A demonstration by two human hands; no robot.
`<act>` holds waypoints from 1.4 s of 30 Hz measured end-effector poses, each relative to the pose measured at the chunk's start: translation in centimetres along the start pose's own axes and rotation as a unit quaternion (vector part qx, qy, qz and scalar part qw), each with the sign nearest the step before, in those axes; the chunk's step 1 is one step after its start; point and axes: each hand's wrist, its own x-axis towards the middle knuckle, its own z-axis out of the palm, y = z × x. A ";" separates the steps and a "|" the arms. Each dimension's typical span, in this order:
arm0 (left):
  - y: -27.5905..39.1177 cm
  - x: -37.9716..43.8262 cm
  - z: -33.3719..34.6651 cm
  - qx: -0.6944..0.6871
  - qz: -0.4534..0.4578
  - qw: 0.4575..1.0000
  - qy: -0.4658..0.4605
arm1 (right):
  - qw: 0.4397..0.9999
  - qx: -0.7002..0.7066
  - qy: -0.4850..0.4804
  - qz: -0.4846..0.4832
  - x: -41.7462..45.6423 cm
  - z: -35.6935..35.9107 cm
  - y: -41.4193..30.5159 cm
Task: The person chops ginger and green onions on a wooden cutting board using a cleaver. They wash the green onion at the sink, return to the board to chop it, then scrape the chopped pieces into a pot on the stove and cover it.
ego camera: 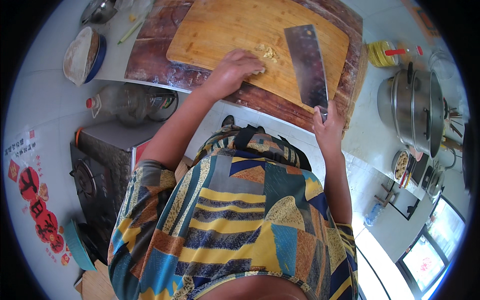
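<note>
My right hand [330, 122] grips the handle of a wide Chinese cleaver [307, 63], whose blade is over the right part of a wooden cutting board [221, 28]. Near the board's front edge rests my left hand [236, 73], its fingers curled over a small pale piece of food [259, 70], possibly ginger or garlic. The fingers hide most of that piece. Just beyond the fingertips lies a little heap of pale yellow chopped bits [267, 51], apart from the blade.
Beneath the board is a dark reddish wooden board [150, 60]. At left are a floury bowl [80, 56], a green stalk [129, 32] and a gas stove [84, 178]. To the right stand an oil bottle [382, 53], a metal steamer pot [420, 108] and a bowl of round items [401, 165].
</note>
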 end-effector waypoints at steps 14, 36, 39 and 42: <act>2.0 -1.1 2.1 0.044 -0.027 0.990 0.129 | 0.971 -0.148 -0.116 -0.145 4.2 -0.3 -5.1; 1.8 -0.9 3.0 0.102 -0.036 0.985 0.133 | 0.972 -0.090 -0.156 -0.154 5.2 0.9 -6.7; 1.9 -0.7 2.8 0.090 -0.032 0.984 0.148 | 0.969 -0.105 -0.161 -0.156 4.9 0.4 -7.4; 1.8 -0.7 2.8 0.074 -0.033 0.985 0.153 | 0.968 -0.080 -0.184 -0.150 5.3 0.1 -7.5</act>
